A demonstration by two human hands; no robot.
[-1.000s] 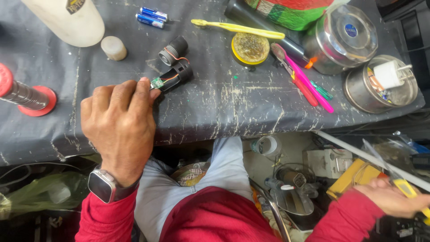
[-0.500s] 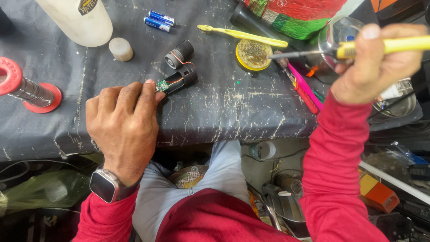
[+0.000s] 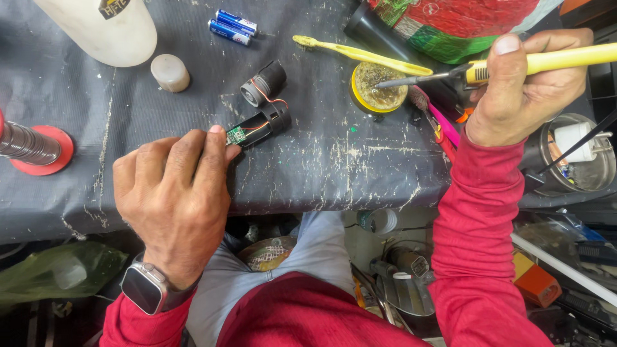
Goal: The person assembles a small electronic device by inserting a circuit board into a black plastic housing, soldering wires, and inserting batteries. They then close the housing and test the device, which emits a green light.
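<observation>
Two hands work over a dark, paint-scuffed table cover (image 3: 334, 167), the largest thing in view, which spans the frame from the left edge to the cluttered right side. At its top left stands a big cream-white container (image 3: 103, 29), and at the top right a red and green bundle (image 3: 450, 22). The left hand (image 3: 173, 199), a smartwatch (image 3: 143, 288) on its wrist, lies knuckles up with its fingers pressed together and curled down onto the near end of a small black device (image 3: 260, 126), pinning it to the cover; a tiny green circuit board (image 3: 236, 135) shows just beyond the fingertips. The right hand (image 3: 520, 90) is closed around the yellow handle of a soldering iron (image 3: 475, 69), thumb on top, and the iron's metal tip reaches left over a round yellow tin (image 3: 379, 87) (whether the tip touches the contents cannot be told). A black cylindrical part (image 3: 262, 83) sits just behind the device, joined to it by thin red wire. A red-based stand with a coiled spring (image 3: 32, 148) stands at the far left, and a metal cup (image 3: 575, 157) holding a white plug sits at the right. A yellow toothbrush (image 3: 360, 54) lies across the tin's far side. Smaller still are a pale stubby cylinder (image 3: 170, 72) near the container and two blue batteries (image 3: 231, 27) lying side by side at the top.
</observation>
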